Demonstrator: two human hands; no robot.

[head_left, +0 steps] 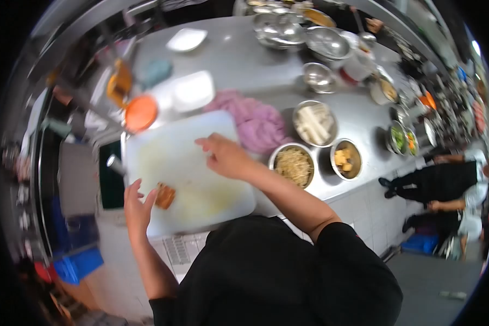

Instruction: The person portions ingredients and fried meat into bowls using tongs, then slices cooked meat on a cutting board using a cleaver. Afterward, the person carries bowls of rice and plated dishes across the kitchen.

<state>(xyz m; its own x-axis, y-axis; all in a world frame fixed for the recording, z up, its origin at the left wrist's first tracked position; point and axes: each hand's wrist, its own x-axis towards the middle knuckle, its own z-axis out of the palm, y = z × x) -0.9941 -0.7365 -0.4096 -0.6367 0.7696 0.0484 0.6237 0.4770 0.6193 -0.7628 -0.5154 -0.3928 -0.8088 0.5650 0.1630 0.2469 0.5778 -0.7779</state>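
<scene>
A white cutting board point(201, 179) with yellowish stains lies in front of me. Near its left side sits a small reddish-brown piece of food point(165, 196) that looks like cooked meat. My left hand point(138, 209) is at the board's left edge, fingers spread, its thumb tip right beside the brown piece. Over the right half of the board hovers my right hand point(225, 156), index finger stretched out and the others loosely bent, with nothing in it. A crumpled pink cloth point(252, 122) borders the board's far right corner.
Right of the board stand metal bowls of sprouts point(293, 167), white strips point(314, 124) and yellow chunks point(343, 160). White plates point(194, 91) and an orange round lid point(141, 113) lie beyond it. Two people point(445, 182) are off to the right.
</scene>
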